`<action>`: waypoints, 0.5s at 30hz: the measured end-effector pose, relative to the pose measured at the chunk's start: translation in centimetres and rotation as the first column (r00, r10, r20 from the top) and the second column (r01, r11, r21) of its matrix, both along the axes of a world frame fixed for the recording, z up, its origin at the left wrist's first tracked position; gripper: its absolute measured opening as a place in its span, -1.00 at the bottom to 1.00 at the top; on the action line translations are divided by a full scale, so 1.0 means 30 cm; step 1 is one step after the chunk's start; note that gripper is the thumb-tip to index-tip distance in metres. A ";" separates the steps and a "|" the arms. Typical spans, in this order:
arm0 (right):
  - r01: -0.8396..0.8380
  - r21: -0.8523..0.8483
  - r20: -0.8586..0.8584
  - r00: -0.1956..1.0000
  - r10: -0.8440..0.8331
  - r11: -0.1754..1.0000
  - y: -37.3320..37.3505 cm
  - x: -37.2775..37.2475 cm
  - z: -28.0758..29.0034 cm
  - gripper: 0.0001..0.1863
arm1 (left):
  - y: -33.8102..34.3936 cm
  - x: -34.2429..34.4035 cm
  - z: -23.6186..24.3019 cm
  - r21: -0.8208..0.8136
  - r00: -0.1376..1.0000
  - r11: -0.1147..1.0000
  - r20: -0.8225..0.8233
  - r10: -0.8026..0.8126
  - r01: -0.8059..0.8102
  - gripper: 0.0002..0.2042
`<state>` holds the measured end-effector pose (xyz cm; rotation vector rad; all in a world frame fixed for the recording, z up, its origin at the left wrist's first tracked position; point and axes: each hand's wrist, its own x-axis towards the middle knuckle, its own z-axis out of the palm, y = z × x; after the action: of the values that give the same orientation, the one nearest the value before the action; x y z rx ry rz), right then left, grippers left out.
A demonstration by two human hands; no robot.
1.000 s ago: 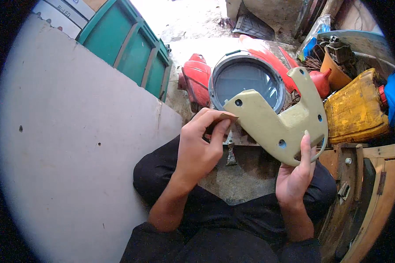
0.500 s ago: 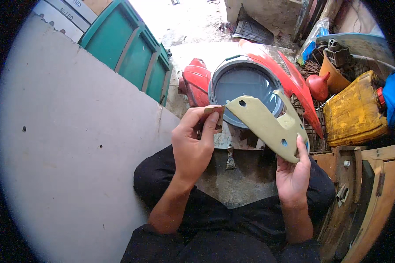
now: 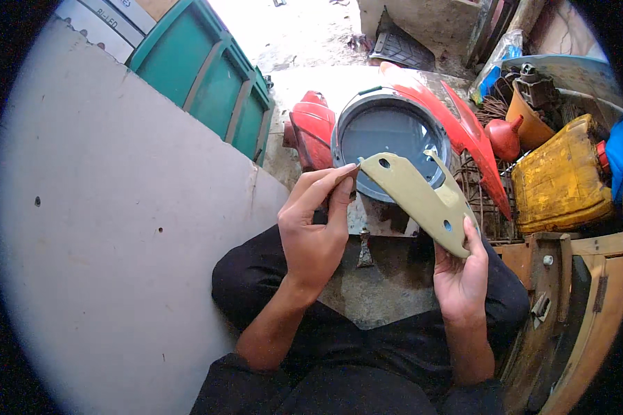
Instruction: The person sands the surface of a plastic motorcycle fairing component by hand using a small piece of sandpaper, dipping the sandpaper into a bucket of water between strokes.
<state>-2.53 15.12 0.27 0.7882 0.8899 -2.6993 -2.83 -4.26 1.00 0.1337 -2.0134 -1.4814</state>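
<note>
My right hand (image 3: pixel 464 280) grips the lower right end of a pale olive, curved panel (image 3: pixel 414 197) with several holes in it, thumb over its face. The panel is tilted, its upper left end raised. In my left hand (image 3: pixel 315 232) a small folded piece of brown sandpaper (image 3: pixel 353 175) is pinched between thumb and fingers. It touches the panel's upper left tip. Beyond and partly behind the panel stands a bucket (image 3: pixel 381 131) of greyish water.
Red fairing pieces lie either side of the bucket: one at left (image 3: pixel 311 128), a longer one at right (image 3: pixel 464 128). Farther right are a red funnel (image 3: pixel 504 136) and a dirty yellow jerrycan (image 3: pixel 561 176). A white wall (image 3: pixel 131 228) rises close on my left.
My left hand has shifted slightly right and turned, bringing the sandpaper edge-on against the panel's tip. The panel has rotated a little in my right hand.
</note>
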 end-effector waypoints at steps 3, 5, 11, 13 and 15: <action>0.017 0.030 0.020 1.000 -0.017 0.999 -0.016 0.003 0.017 -0.65 | -0.003 0.001 -0.006 -0.134 0.999 0.991 -0.022 0.027 -0.030 -0.82; 0.020 0.030 0.022 1.000 -0.021 0.999 -0.020 0.003 0.020 -0.65 | 0.006 0.008 -0.001 -0.223 0.999 0.974 -0.005 0.048 -0.047 -0.82; -0.051 -0.010 0.027 0.998 0.052 0.999 -0.020 0.005 0.019 -0.66 | 0.026 0.006 -0.008 -0.305 0.990 0.943 -0.094 0.109 -0.133 -0.79; -0.069 -0.027 0.029 0.997 0.070 0.997 -0.018 0.004 0.018 -0.67 | 0.033 0.003 -0.017 -0.315 0.985 0.937 -0.121 0.121 -0.154 -0.79; -0.087 -0.053 0.023 0.996 0.088 0.995 -0.016 0.004 0.019 -0.67 | 0.041 0.003 -0.025 -0.306 0.982 0.937 -0.136 0.134 -0.170 -0.78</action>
<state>-2.41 14.64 0.85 0.7533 0.8256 -2.6195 -2.74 -3.02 0.25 0.0679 -2.0673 -1.0316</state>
